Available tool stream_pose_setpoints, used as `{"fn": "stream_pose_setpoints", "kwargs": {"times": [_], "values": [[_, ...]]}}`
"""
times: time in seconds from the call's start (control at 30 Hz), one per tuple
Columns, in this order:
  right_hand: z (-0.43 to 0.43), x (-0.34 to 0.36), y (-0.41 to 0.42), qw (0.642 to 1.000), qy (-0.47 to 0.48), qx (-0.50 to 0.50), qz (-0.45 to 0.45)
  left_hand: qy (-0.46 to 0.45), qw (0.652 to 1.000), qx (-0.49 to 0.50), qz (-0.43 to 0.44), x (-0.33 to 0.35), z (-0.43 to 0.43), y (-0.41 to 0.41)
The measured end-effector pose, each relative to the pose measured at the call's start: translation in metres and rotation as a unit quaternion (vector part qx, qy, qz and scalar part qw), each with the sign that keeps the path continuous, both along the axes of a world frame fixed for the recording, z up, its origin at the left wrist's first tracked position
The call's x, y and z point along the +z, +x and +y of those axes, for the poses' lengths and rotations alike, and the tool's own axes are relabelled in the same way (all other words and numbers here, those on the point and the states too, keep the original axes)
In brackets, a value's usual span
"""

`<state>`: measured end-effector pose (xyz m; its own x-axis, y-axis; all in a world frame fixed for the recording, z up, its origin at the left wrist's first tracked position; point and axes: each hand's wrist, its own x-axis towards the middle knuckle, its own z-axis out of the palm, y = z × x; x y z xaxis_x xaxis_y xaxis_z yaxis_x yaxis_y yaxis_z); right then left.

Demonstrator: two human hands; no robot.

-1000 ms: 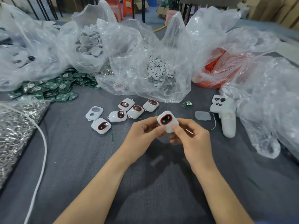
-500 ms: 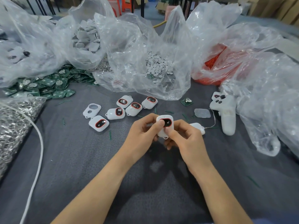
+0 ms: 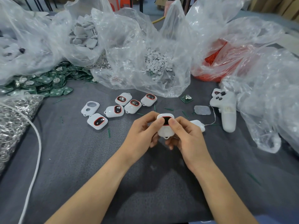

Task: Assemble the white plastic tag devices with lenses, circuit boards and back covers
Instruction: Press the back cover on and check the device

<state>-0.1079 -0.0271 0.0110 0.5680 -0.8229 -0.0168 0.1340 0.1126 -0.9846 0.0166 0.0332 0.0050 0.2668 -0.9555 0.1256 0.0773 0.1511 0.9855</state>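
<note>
While pinched from both sides at once, hardly free to slip: fingers of the left hand and of the right hand curled round the white tag device, both thumb tips pressed on its front face to either side of the dark, red-rimmed lens. Held raised between the two palms, loop end toward the wrists, above the grey cloth.

Judged light, stiff and smooth: a hard moulded shell, unlikely to bend, likely to skid under a dry fingertip. Best taken by the rounded side edges and the back, not by the glossy lens, which is probably quick to smudge and apt to tilt in its seat if pushed unevenly. Better to press evenly near the rim with both thumbs, backing it from behind with the curled fingers. Cannot tell whether board and back cover are seated; underside hidden by the fingers.

Just behind the right knuckles, another white piece. Farther out that way, a translucent cover, a lone green circuit board and a white controller. Beyond the left fingertips, five finished tags and, outermost, an empty shell. Well past all the fingertips, clear bags of grey discs, grey covers and red parts. Far out to the left, a heap of green boards.
</note>
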Motion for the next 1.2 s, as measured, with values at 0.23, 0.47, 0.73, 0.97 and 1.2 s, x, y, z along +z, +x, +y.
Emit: {"fn": "stream_pose_setpoints", "kwargs": {"times": [0.23,0.47,0.73,0.97,1.2], "values": [[0.0010,-0.0044,0.0002,0.987,-0.112,-0.090,0.076,0.015,0.995,0.048,-0.083,-0.0043,-0.0008,-0.0042],[0.0030,-0.0006,0.0006,0.993,-0.087,-0.064,0.048,0.009,0.995,0.064,-0.070,-0.0011,-0.0004,-0.0074],[0.0047,-0.0002,-0.0012,0.995,-0.079,-0.048,0.037,0.014,0.994,0.077,-0.073,-0.0005,-0.0015,-0.0074],[0.0050,-0.0039,-0.0013,0.995,-0.081,-0.027,0.043,0.012,0.991,0.089,-0.103,-0.0011,-0.0005,-0.0050],[0.0042,-0.0018,-0.0029,0.996,-0.090,-0.010,0.025,0.016,0.996,0.080,-0.035,0.0031,-0.0031,-0.0057]]}}
